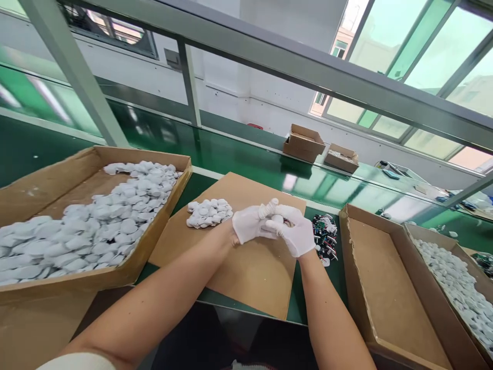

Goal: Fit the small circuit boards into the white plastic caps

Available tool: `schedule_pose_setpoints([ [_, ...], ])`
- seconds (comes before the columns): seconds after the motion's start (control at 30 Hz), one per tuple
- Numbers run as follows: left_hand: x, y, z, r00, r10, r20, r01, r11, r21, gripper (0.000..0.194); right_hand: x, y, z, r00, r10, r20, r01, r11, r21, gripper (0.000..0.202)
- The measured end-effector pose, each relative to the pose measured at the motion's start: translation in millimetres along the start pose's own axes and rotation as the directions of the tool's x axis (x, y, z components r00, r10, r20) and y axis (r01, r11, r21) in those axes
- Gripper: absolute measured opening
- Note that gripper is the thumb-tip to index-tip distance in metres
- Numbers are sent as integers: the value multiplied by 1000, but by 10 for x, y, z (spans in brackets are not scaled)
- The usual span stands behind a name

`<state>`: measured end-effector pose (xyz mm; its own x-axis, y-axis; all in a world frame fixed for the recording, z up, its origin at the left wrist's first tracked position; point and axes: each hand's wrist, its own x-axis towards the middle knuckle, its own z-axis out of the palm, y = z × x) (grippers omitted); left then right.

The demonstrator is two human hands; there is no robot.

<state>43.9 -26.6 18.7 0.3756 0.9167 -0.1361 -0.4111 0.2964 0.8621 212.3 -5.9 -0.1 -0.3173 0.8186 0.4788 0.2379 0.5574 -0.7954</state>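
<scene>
1. Meeting over the middle of the brown cardboard sheet (246, 267), the two gloved hands press together around a small white part (276, 219); the left hand (252, 224) and the right hand (295, 231) touch each other, fingers overlapping.
2. Each grip is curled closed about that small white part, which sits between the fingertips at the far edge of the hands. A finger of the left hand sticks up above it. How much of the part each hand clamps cannot be told, as the gloves are the same white.
3. The part lies right at the grip, with no gap to cross; its long axis cannot be told, since only a small rounded patch shows.
4. Just left of the hands, on the same sheet, lies a small heap of white pieces (210, 212), nearer to the left hand, close but apart from it.
5. Just right of the right hand, on the green desk (239, 154), lies a cluster of small dark circuit parts (325, 234) with green and red bits; it is near the right hand, almost touching the wrist side.
6. Further left, a wide cardboard tray (50, 180) holds a large spread of white pieces, well apart from the hands.
7. To the right stands an empty-floored cardboard box (385, 288), and beyond it another box (435, 308) with white pieces along its right side.
8. Far across the desk sit two small cartons (304, 143). Nothing stands between the hands and the near heaps.
</scene>
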Motion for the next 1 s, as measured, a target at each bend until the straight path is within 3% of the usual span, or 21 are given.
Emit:
schedule_pose_setpoints([
  [0.13, 55, -47, -59, 998, 59, -12, -59, 998, 18, 48, -2, -58, 36, 1000, 15, 7, -15, 995, -96, 74],
  [0.17, 55, -50, -60, 998, 64, -16, -64, 998, 7, 48, 3, -71, 44, 1000, -7, -9, 5, 991, -132, 73],
  [0.3, 3, -42, 1, 994, 88, -62, -89, 996, -14, 43, 37, -59, 73, 988, -138, -71, 115, 957, -268, 33],
  [0.43, -56, -18, 116, 982, 94, -166, -76, 991, 111, 33, 49, 22, 103, 968, -242, -61, 208, 918, -336, 28],
  [0.53, -68, -3, 163, 975, 99, -201, -82, 993, 90, 30, 39, 42, 108, 960, -273, -66, 234, 907, -350, 27],
  [0.7, -26, -28, 86, 990, 65, -124, -65, 998, 11, 30, 17, -11, 97, 975, -202, -90, 162, 929, -332, 27],
  [0.8, 6, -24, 29, 995, 75, -71, -80, 994, -73, 32, 12, -10, 108, 981, -166, -98, 126, 938, -324, 42],
  [0.9, 26, 15, -2, 998, -37, 56, 46, 985, -168, 45, 12, 16, 111, 981, -144, -133, 90, 932, -351, 64],
  [1.0, 41, 36, -32, 986, -79, 145, 107, 974, -200, 52, 14, 25, 85, 983, -133, -125, 83, 937, -340, 62],
])
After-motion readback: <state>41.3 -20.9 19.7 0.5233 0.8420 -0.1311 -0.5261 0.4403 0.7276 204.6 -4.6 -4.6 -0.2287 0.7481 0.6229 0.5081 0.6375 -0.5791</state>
